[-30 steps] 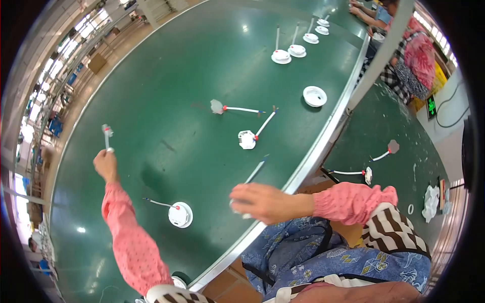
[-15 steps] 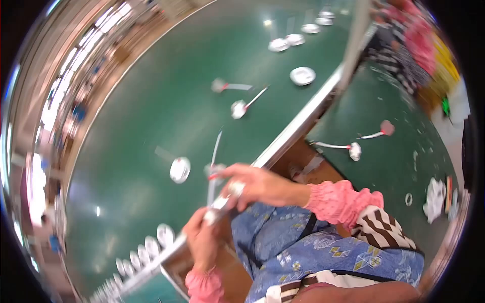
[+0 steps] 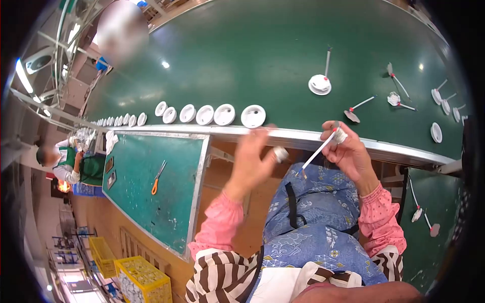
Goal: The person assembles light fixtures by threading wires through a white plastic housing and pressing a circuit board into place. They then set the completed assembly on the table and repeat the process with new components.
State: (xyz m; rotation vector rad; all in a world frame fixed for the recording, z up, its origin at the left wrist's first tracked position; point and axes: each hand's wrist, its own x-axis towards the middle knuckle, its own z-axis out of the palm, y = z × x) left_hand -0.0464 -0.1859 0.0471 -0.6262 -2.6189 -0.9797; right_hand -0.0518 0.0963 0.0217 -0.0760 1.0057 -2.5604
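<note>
My left hand (image 3: 250, 164) is blurred near the table edge, its fingers stretched toward a round white cup (image 3: 253, 116) and its thumb apart. Nothing can be made out between them. The thumb tip carries a whitish wrap (image 3: 280, 154). My right hand (image 3: 351, 154) pinches the upper end of a white sleeved wire (image 3: 317, 153) by a red collar. Its lower end has bare-looking tips and slants down-left over my lap. Whether a disc is attached under the fingers is hidden.
A row of white cups (image 3: 204, 115) runs left along the table edge (image 3: 374, 145). Wired discs (image 3: 352, 116) and a cup with a wired piece (image 3: 320, 85) lie to the right. Orange-handled scissors (image 3: 155, 186) rest on the left side table. Another person (image 3: 63, 164) is far left.
The view has swung left, bringing the scissors and the cup row into sight. My hands, close together before, are now apart, with the wired piece in the right one.
</note>
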